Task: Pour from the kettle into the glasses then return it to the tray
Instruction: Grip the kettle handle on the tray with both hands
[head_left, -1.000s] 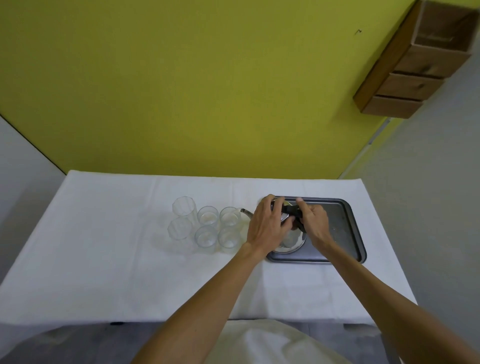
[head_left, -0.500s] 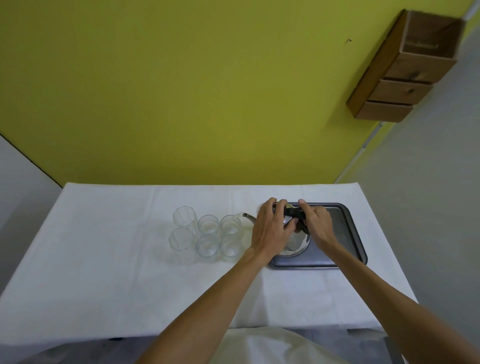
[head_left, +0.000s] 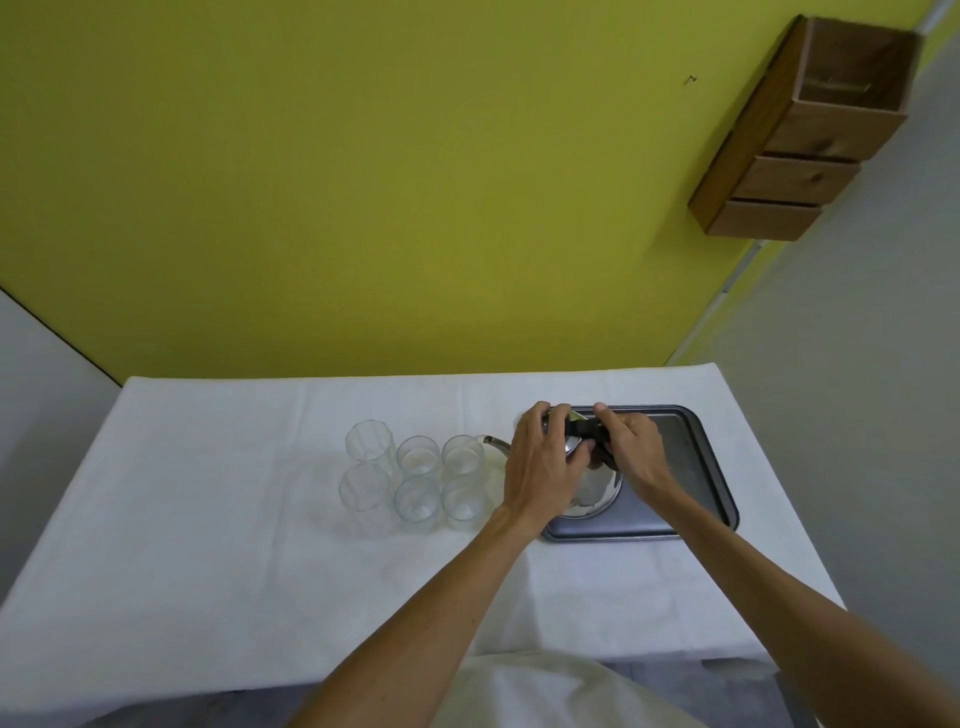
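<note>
On the right half of the white cloth-covered table (head_left: 208, 519) sits a dark, shallow metal tray (head_left: 696, 467) with rounded corners and a raised rim, and the shiny steel kettle (head_left: 592, 491) stands at its left end, its thin curved spout (head_left: 496, 442) reaching past the tray's edge toward the glasses (head_left: 415, 475). The left hand (head_left: 540, 467) lies spread over the kettle's rounded top, fingers curled down its far side, while the right hand (head_left: 631, 449) is closed around the black handle (head_left: 587, 430) that arches over the lid. Six clear, smooth-walled glasses stand in two rows of three just left of the spout, the leftmost pair taller and faceted, and none touching the kettle. The cloth shows soft creases; its left half is bare, and a broad strip lies open between the glasses and the near edge. The tray's right part is bare too, close to the table's right edge. A wooden wall box (head_left: 800, 135) hangs on the yellow wall (head_left: 363, 182). Compared with half a second ago, both hands sit in much the same hold and the kettle has not left the tray.
</note>
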